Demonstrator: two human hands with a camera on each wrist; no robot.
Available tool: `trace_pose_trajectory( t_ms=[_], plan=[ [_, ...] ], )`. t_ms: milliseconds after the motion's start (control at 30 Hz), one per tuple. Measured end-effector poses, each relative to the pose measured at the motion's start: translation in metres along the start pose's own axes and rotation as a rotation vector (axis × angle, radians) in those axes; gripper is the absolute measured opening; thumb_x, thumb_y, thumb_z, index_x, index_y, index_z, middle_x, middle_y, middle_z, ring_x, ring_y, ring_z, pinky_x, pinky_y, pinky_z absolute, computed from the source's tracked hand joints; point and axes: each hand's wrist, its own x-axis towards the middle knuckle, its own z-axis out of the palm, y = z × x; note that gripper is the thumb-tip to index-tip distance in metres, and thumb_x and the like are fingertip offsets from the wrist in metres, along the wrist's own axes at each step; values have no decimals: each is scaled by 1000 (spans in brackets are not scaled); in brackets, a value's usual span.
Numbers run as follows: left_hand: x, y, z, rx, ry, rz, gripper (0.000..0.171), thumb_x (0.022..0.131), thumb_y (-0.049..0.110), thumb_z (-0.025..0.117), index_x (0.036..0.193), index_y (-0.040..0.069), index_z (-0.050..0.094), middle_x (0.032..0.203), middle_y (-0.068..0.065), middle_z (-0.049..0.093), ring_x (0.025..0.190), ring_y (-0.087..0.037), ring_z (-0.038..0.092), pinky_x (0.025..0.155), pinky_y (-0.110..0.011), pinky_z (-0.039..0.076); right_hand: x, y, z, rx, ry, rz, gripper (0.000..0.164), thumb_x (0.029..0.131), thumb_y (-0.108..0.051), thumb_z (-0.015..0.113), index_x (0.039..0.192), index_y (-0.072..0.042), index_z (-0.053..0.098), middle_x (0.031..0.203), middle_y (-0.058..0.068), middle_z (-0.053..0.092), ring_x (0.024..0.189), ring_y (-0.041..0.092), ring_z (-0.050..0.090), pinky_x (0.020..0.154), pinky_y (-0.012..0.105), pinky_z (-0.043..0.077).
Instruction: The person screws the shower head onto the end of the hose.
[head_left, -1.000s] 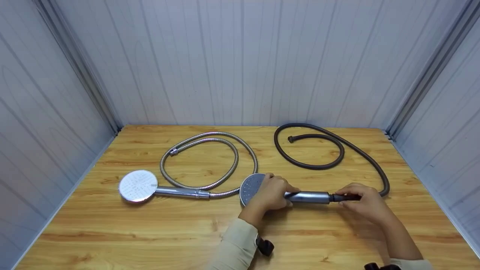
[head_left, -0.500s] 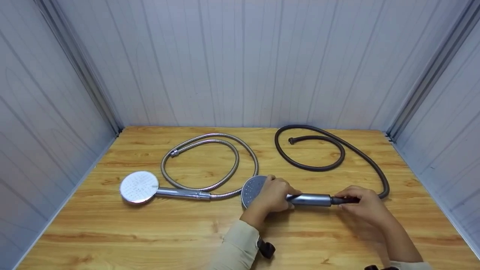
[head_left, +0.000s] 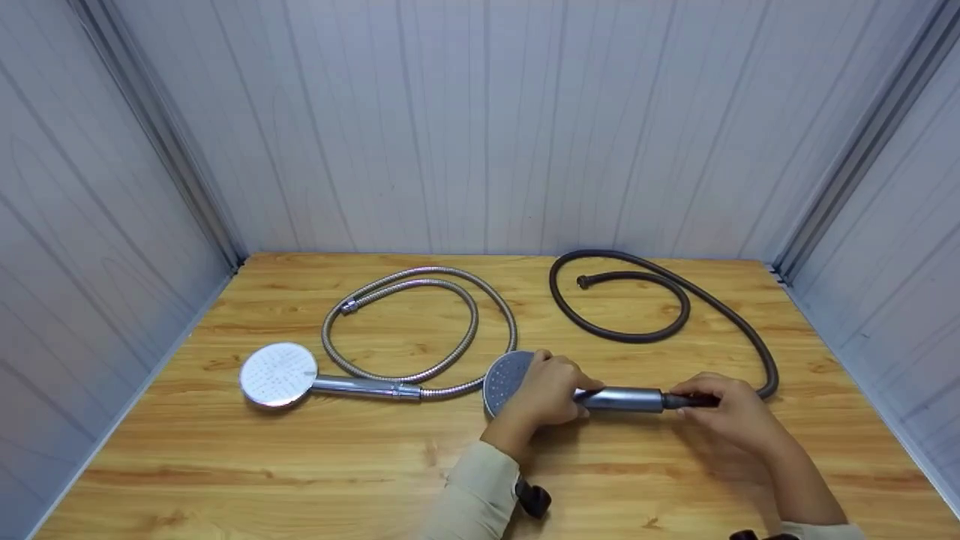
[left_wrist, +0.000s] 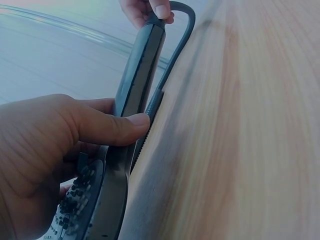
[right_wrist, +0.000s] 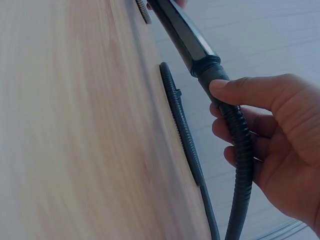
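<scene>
My left hand (head_left: 551,390) grips a grey hand shower (head_left: 621,399) at the neck, thumb on one side of the handle in the left wrist view. Part of its nozzle face is covered by the fingers. At the handle's lower end, my right hand (head_left: 731,412) pinches the dark connector (right_wrist: 212,80) of a black shower hose (right_wrist: 240,155) between thumb and fingers. The connector sits right against the handle's end, in line with it. From there the black hose runs back behind the right hand and loops on the table, its free end nut (head_left: 583,282) lying inside the loop.
To the left lies a chrome hand shower (head_left: 279,375) with a coiled silver hose (head_left: 472,315) joined to its handle; that hose passes close to the grey shower's head. The wooden table (head_left: 337,480) meets white panel walls (head_left: 450,127) at the back and sides.
The gap at the handle's end has narrowed: the black hose's connector has come up against the grey hand shower. Both hands keep nearly the same places; the view has shifted slightly.
</scene>
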Motion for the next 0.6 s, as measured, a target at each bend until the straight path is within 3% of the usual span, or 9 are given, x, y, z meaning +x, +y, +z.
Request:
trace_pose_trajectory(
  t_ms=[600],
  plan=[
    [0, 1, -1, 14, 11, 15, 46, 73, 24, 85, 117, 30, 71, 101, 13, 72, 97, -10, 60, 95, -38, 33, 0, 0, -3, 10, -64, -20, 25, 83, -12, 77, 108, -8, 74, 97, -1, 69, 84, 9, 63, 71, 26, 51]
  ],
)
